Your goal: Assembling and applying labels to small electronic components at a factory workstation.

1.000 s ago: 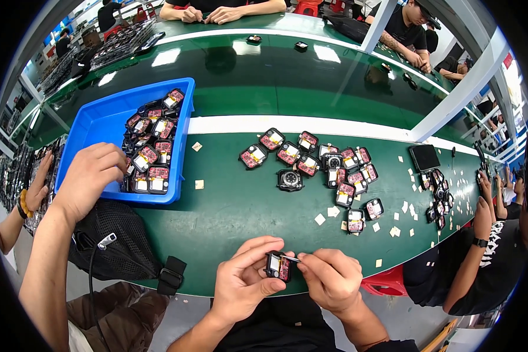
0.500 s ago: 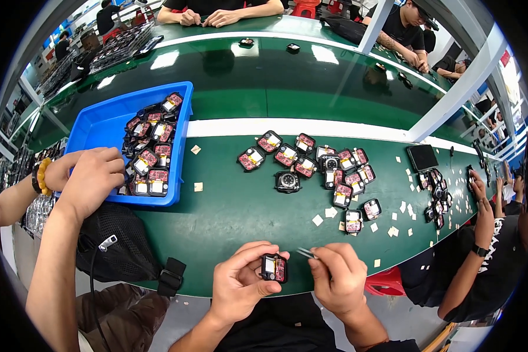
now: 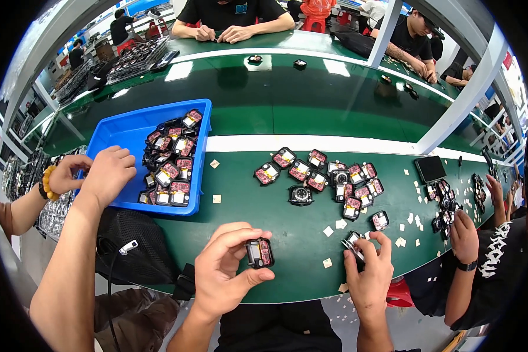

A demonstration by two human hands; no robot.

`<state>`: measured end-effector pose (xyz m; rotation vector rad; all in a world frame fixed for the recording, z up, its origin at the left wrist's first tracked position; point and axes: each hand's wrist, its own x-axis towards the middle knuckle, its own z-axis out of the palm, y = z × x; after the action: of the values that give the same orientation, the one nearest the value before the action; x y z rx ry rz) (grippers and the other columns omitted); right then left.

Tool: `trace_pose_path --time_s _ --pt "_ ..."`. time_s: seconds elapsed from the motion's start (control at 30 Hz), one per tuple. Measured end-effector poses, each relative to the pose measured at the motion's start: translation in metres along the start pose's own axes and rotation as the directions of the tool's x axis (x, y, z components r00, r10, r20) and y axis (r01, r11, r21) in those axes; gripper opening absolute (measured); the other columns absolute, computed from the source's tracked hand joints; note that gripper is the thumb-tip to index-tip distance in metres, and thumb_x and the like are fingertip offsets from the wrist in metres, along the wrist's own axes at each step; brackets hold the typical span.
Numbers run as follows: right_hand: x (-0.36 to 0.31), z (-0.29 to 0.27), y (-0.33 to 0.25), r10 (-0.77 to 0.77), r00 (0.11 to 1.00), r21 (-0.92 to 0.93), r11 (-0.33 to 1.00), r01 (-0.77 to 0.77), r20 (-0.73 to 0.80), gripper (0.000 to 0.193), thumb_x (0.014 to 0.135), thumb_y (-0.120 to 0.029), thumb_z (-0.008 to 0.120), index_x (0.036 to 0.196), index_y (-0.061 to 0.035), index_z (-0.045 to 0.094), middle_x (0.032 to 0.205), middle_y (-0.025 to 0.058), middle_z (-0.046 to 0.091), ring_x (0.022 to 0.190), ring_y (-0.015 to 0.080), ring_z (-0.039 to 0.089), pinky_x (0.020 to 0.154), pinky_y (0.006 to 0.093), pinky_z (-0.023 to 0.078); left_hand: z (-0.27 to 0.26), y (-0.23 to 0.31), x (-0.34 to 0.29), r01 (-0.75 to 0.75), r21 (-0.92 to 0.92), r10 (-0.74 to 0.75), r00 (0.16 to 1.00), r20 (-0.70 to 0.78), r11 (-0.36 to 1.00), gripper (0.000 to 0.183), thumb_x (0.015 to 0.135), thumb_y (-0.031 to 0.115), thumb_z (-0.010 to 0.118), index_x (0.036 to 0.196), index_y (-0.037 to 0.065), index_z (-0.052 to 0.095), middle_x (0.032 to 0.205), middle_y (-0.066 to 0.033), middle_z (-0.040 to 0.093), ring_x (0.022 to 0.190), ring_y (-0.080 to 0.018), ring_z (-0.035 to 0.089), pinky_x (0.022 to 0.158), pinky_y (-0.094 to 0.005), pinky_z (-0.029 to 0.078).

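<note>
My left hand (image 3: 226,270) is closed around the edges of a black square smartwatch case (image 3: 260,253), tilted up above the table's front edge. Its open back shows a red circuit board and a silvery part. To the right, my right hand (image 3: 369,270) has thumb and fingers about another watch case (image 3: 352,241) at the table. The tweezers cannot be made out clearly in that hand. Beyond it lies a single watch case (image 3: 379,220), and farther back a cluster of similar cases (image 3: 299,170) rests on the green table (image 3: 234,193). One case (image 3: 300,195) shows a round dark part.
A blue bin (image 3: 205,146) with many watch cases stands at left, a co-worker's hands (image 3: 108,170) over it. A black mesh bag (image 3: 135,246) hangs below. Small pale paper squares (image 3: 328,231) are scattered about. A white post (image 3: 460,97) rises at right, near another person's hand (image 3: 464,234).
My right hand has moved right and forward to a watch case on the table; the tweezers no longer show plainly. My left hand has shifted left with its case. The view has tilted up slightly.
</note>
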<state>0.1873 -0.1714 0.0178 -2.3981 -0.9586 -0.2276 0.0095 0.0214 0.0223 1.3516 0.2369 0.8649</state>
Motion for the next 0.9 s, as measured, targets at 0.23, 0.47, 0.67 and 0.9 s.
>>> trace_pose_path --time_s 0.23,0.47,0.67,0.9 --pt "-0.001 0.003 0.010 -0.054 0.998 0.035 0.998 0.053 0.012 0.026 0.084 -0.012 0.082 0.106 -0.0071 0.068 0.115 0.0115 0.064 0.070 0.0291 0.070 0.060 0.0388 0.055 -0.032 0.032 0.061 -0.072 0.744 0.332 0.920 -0.207 0.664 0.033 0.087 0.001 0.080 0.111 -0.002 0.058 0.118 -0.0111 0.058 0.110 -0.0216 0.063 0.101 -0.0347 0.050" --pt "-0.007 0.000 0.009 -0.076 0.997 0.088 0.993 0.073 0.024 0.025 0.083 -0.014 0.083 0.103 -0.0075 0.070 0.115 0.0098 0.064 0.069 0.0272 0.070 0.060 0.0379 0.056 -0.082 0.028 0.114 0.260 0.933 0.456 0.819 -0.349 0.248 0.019 0.091 0.006 0.073 0.099 0.000 0.057 0.102 -0.0175 0.065 0.094 -0.0385 0.065 0.084 -0.0472 0.051" --pt "-0.010 0.002 0.008 -0.088 0.996 0.103 0.991 0.084 0.026 0.026 0.081 -0.014 0.085 0.102 -0.0078 0.071 0.114 0.0087 0.065 0.067 0.0246 0.070 0.057 0.0365 0.055 -0.101 0.017 0.140 0.460 0.853 0.323 0.791 -0.519 0.245 0.023 0.093 0.018 0.072 0.093 -0.001 0.060 0.096 -0.0193 0.069 0.092 -0.0417 0.067 0.082 -0.0495 0.051" --pt "-0.010 0.002 0.006 -0.126 0.992 0.141 0.982 0.123 0.013 0.028 0.079 -0.013 0.086 0.103 -0.0075 0.071 0.112 0.0102 0.068 0.069 0.0250 0.071 0.059 0.0349 0.057 -0.107 0.012 0.143 0.404 0.903 0.352 0.832 -0.428 0.143 0.032 0.098 0.032 0.067 0.102 0.001 0.075 0.109 -0.0185 0.071 0.102 -0.0391 0.067 0.091 -0.0505 0.049"
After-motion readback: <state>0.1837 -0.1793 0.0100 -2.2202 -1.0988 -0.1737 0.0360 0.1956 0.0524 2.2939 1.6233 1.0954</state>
